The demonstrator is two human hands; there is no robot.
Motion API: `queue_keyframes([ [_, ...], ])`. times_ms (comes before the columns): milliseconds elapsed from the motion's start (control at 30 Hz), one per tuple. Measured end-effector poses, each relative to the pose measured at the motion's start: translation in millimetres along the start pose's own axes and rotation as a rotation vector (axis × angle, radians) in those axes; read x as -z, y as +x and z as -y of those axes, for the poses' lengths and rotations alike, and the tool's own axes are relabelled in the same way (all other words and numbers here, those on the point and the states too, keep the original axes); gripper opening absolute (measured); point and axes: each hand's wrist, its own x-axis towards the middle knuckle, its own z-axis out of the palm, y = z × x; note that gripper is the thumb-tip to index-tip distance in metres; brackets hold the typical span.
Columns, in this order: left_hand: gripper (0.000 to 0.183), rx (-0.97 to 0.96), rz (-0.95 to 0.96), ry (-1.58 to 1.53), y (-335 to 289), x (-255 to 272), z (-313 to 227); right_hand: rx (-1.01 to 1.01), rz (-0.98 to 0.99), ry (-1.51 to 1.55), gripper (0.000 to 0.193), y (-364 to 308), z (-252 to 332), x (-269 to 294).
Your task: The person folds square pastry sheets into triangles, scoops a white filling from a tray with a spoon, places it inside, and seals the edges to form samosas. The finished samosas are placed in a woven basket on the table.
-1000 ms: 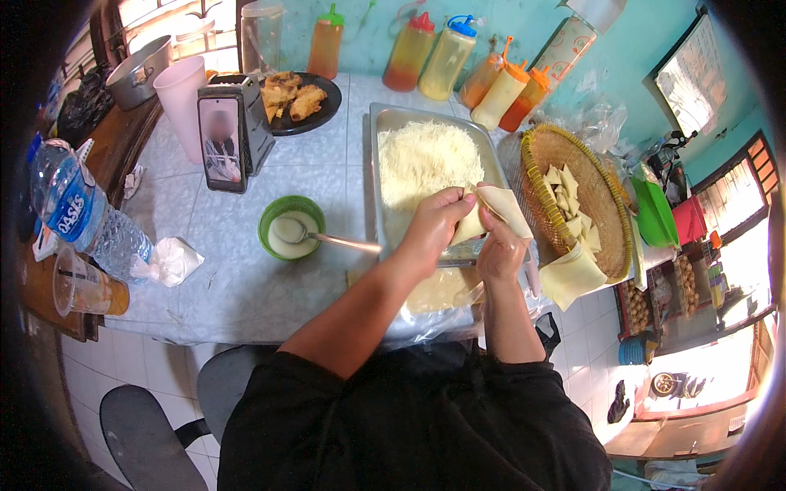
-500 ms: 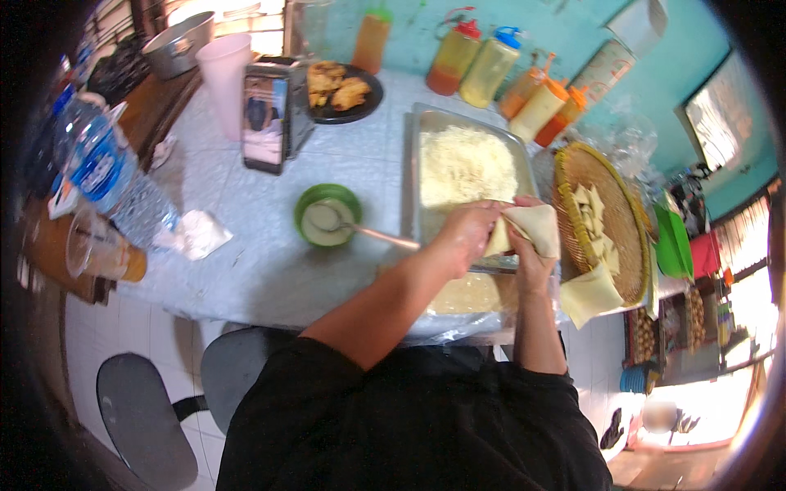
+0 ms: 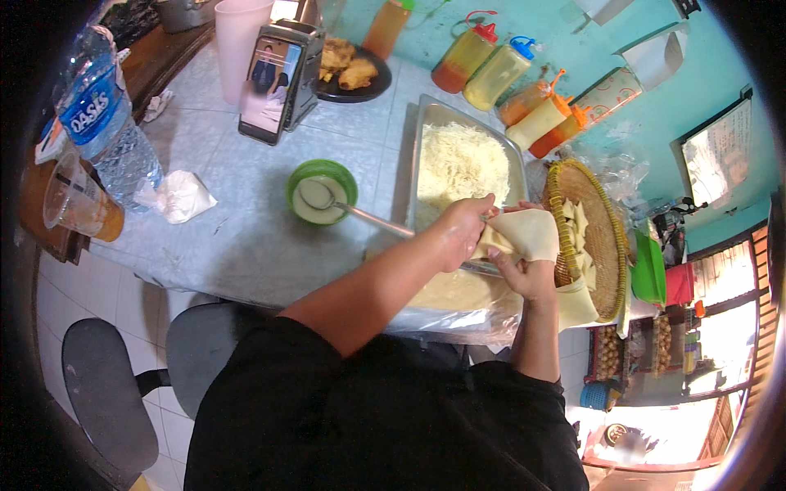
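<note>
Over the near right edge of a metal tray [image 3: 415, 168] of white shreds [image 3: 463, 164], both hands hold a pale, floppy spring roll wrapper [image 3: 530, 231]. My right hand [image 3: 528, 274] supports it from below, thumb laid on the folded part. On the wrapper's left edge, my left hand [image 3: 460, 236] is closed with curled fingers, its thumb pointing up. Whatever lies inside the fold is hidden. A stack of pale sheets [image 3: 446, 293] lies in front of the tray, beside clear plastic. To the right, a woven basket [image 3: 604, 245] holds several folded pale pieces [image 3: 578, 233]; another sheet [image 3: 576, 305] hangs at its near side.
Left of the tray stands a green bowl [image 3: 350, 176] of whitish liquid with a spoon [image 3: 372, 222]. Behind are a phone [image 3: 270, 82] on a stand, a black plate [image 3: 375, 88] of fried food and several sauce bottles [image 3: 498, 74]. A water bottle [image 3: 106, 123] and plastic cup [image 3: 86, 200] stand left.
The view has shifted, so the table appears higher and further left. Both hands remain on the wrapper; its folded part now shows more plainly under my right thumb.
</note>
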Motion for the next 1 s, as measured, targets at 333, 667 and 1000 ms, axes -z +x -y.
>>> queue_keyframes([
  [333, 0.043, 0.089, 0.084, 0.059, 8.9, 4.1, 7.2, 0.039, 0.063, -0.122, 0.051, -24.9, -7.2, 7.5],
  [667, 0.044, 0.031, 0.046, 0.213, -7.3, -8.5, -0.5, -0.718, -0.300, 0.815, 0.043, -34.0, -3.9, -12.0],
  [1000, 0.032, -0.068, 0.107, 0.407, -15.1, -12.5, -5.8, -0.956, -0.137, 1.417, 0.037, -29.6, -4.9, -22.7],
])
